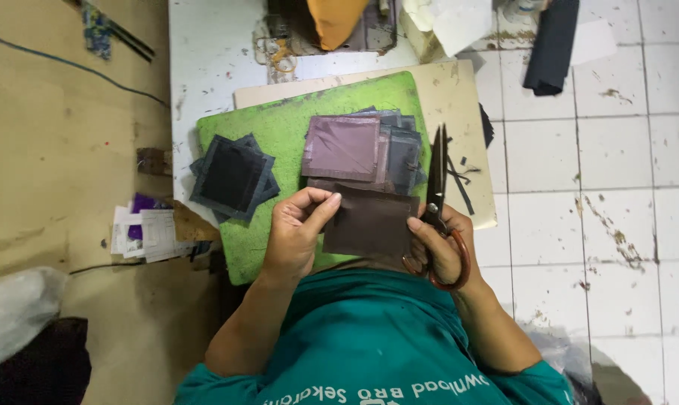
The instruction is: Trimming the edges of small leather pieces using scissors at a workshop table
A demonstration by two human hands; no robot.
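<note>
Brown leather piece (371,223) btwn hands, scissors (437,196) right

I see my left hand (294,232) pinching a dark brown square piece (371,223) by its left edge, my right hand (438,244) gripping scissors (437,196) with blades closed, pointing away; beyond my fingertips, stacked squares (362,150) lie on a green mat (279,131)
</note>
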